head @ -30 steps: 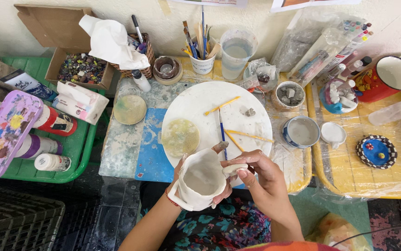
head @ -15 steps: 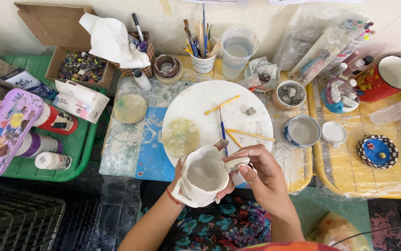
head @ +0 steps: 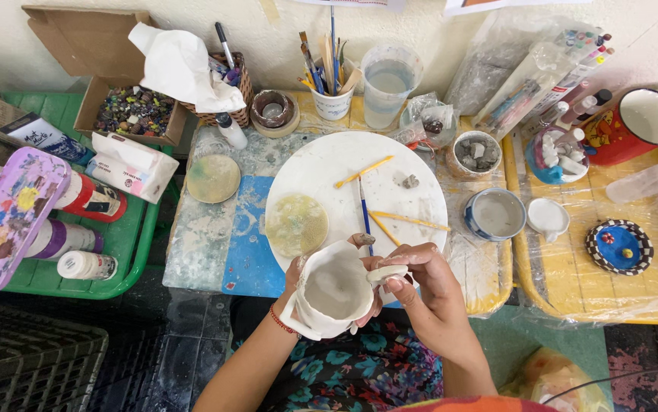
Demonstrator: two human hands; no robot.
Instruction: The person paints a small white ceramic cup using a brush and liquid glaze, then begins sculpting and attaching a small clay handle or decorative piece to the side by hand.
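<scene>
A white unfired clay cup (head: 330,290) is cradled from below by my left hand (head: 298,286), which wears a red thread bracelet. My right hand (head: 420,278) pinches a small flat clay piece (head: 385,273) against the cup's right rim. Both hands hover over the near edge of the round white board (head: 321,168). On the board lie a blue-handled brush (head: 365,217), two yellow sticks (head: 362,172), a small clay lump (head: 410,181) and a yellowish disc (head: 295,225).
Behind the board stand a brush cup (head: 332,103), a water jug (head: 387,84), a bowl of clay bits (head: 474,152) and a slip bowl (head: 495,215). A red mug (head: 634,130) sits right. The green tray (head: 127,240) at left holds paint bottles and a purple palette (head: 8,221).
The cup has turned slightly in my left hand. My right hand's fingers have shifted the small clay piece closer along the rim.
</scene>
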